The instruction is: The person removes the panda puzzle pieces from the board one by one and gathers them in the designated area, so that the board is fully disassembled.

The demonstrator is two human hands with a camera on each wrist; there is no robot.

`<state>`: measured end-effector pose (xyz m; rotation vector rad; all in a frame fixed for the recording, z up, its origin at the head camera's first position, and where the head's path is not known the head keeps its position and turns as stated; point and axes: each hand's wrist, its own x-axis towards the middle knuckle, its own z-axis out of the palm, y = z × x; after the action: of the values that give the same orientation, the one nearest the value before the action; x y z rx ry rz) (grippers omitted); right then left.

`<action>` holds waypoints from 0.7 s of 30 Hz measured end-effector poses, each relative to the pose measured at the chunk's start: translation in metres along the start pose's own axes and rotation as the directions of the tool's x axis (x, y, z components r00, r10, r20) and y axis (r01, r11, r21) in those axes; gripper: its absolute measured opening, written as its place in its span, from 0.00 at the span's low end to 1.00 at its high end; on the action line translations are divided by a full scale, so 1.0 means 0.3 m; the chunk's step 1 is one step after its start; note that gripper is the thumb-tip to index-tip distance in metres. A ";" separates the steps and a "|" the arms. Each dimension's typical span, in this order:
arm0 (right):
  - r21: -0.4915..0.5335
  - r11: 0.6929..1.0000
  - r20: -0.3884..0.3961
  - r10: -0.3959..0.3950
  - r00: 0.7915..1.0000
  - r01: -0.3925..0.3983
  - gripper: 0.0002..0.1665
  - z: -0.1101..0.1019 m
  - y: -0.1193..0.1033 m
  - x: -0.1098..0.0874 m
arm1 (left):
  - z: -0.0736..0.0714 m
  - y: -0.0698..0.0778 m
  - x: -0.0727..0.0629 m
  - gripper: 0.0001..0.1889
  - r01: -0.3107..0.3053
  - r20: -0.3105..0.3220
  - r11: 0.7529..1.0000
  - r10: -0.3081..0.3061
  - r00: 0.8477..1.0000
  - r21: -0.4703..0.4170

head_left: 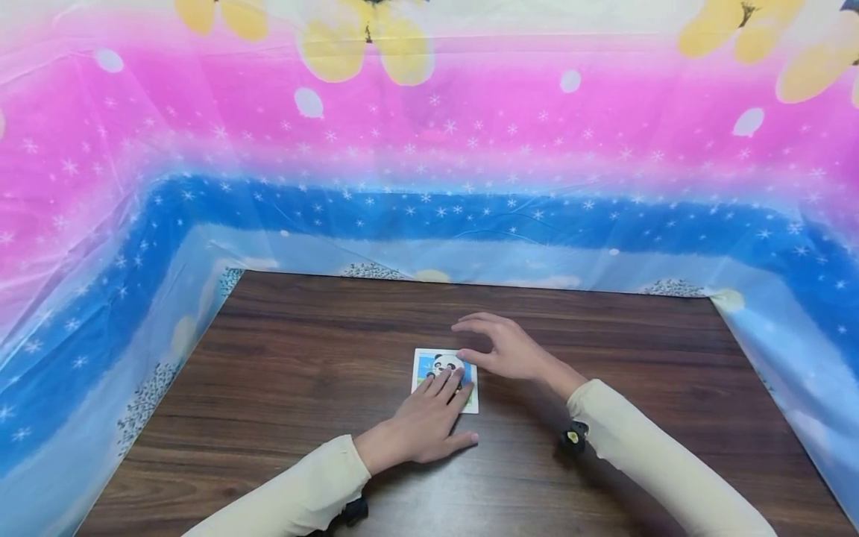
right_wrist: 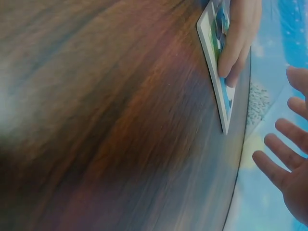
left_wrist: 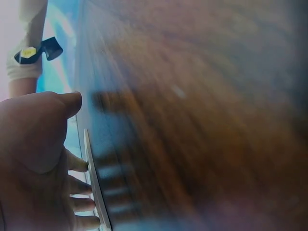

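Note:
A small square board (head_left: 428,364) with a white border and a panda picture lies flat on the brown wooden table. My left hand (head_left: 431,424) rests on it, fingers straight and spread over the lower part of the picture, thumb out to the side over the table. In the left wrist view the fingertips touch the board's thin edge (left_wrist: 94,178). My right hand (head_left: 508,349) hovers at the upper right of the board, its fingers loosely bent and holding nothing. The right wrist view shows this hand (right_wrist: 293,166) with spread fingers, apart from the board (right_wrist: 214,53).
The dark wood-grain table (head_left: 302,335) stretches around the board on all sides. A pink and blue printed cloth (head_left: 470,216) hangs along the back and both sides of the table. Dark wrist cameras (head_left: 573,437) sit on the cream sleeves.

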<state>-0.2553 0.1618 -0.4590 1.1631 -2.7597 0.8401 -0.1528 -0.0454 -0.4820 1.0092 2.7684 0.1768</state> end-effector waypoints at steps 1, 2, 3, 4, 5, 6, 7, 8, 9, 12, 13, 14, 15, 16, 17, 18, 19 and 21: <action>0.009 1.000 0.011 -0.005 1.000 0.005 0.29 0.004 0.002 0.009 | 0.000 0.000 0.000 0.43 -0.001 0.001 1.000 0.001 1.000 0.003; 0.019 1.000 0.021 -0.015 1.000 0.015 0.28 0.008 0.004 0.017 | 0.000 0.000 0.000 0.43 -0.004 0.000 1.000 0.004 1.000 0.009; 0.030 0.999 0.030 -0.022 0.999 0.021 0.27 0.012 0.004 0.025 | 0.000 0.001 -0.001 0.43 -0.007 0.000 1.000 0.007 1.000 0.012; 0.038 0.999 0.038 -0.028 0.999 0.027 0.27 0.017 0.005 0.033 | 0.000 0.001 -0.002 0.43 -0.009 0.000 1.000 0.009 1.000 0.017; 0.047 0.998 0.046 -0.035 0.998 0.033 0.26 0.022 0.007 0.041 | 0.001 0.002 -0.002 0.43 -0.010 0.003 1.000 0.010 1.000 0.020; 0.057 0.998 0.055 -0.039 0.998 0.036 0.25 0.027 0.008 0.049 | 0.002 0.002 -0.002 0.43 -0.008 0.006 1.000 0.008 1.000 0.020; 0.067 0.997 0.063 -0.044 0.997 0.040 0.24 0.032 0.011 0.057 | 0.003 0.002 -0.002 0.44 -0.006 0.009 1.000 0.006 1.000 0.023; 0.075 0.996 0.071 -0.047 0.996 0.042 0.24 0.039 0.013 0.065 | 0.004 0.002 -0.002 0.44 -0.004 0.013 1.000 0.004 1.000 0.024; 0.084 0.995 0.078 -0.050 0.996 0.043 0.23 0.046 0.016 0.072 | 0.005 0.002 -0.002 0.44 0.000 0.018 1.000 0.000 1.000 0.024; 0.104 0.993 0.101 -0.060 0.993 0.050 0.21 0.067 0.023 0.094 | 0.007 0.001 0.000 0.44 0.010 0.024 0.999 -0.011 1.000 0.031; 0.109 0.993 0.109 -0.064 0.992 0.052 0.21 0.075 0.025 0.102 | 0.007 0.000 0.001 0.44 0.011 0.025 0.999 -0.012 1.000 0.034; 0.115 0.992 0.118 -0.067 0.991 0.054 0.21 0.083 0.026 0.109 | 0.007 0.000 0.001 0.44 0.013 0.027 0.999 -0.014 1.000 0.038; 0.119 0.991 0.125 -0.069 0.990 0.054 0.20 0.091 0.027 0.115 | 0.007 -0.001 0.002 0.44 0.014 0.030 0.999 -0.015 0.999 0.040; 0.122 0.991 0.132 -0.070 0.989 0.054 0.20 0.098 0.026 0.122 | 0.006 -0.002 0.002 0.44 0.016 0.033 0.999 -0.017 0.999 0.039; 0.122 0.991 0.137 -0.070 0.988 0.053 0.19 0.105 0.026 0.128 | 0.005 -0.002 0.001 0.44 0.016 0.039 0.999 -0.018 0.999 0.037; 0.119 0.992 0.143 -0.070 0.987 0.054 0.19 0.111 0.024 0.134 | 0.005 -0.003 0.001 0.44 0.017 0.044 0.999 -0.019 0.999 0.034; 0.116 0.992 0.146 -0.071 0.987 0.054 0.19 0.118 0.022 0.139 | 0.003 -0.003 0.001 0.44 0.018 0.049 0.999 -0.020 0.999 0.032; 0.110 0.992 0.149 -0.078 0.986 0.061 0.18 0.128 0.016 0.149 | -0.001 -0.005 -0.001 0.44 0.021 0.059 0.999 -0.022 0.998 0.028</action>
<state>-0.2839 0.1163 -0.4839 1.3900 -2.8047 0.9369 -0.1535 -0.0466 -0.4820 0.9741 2.7335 0.1047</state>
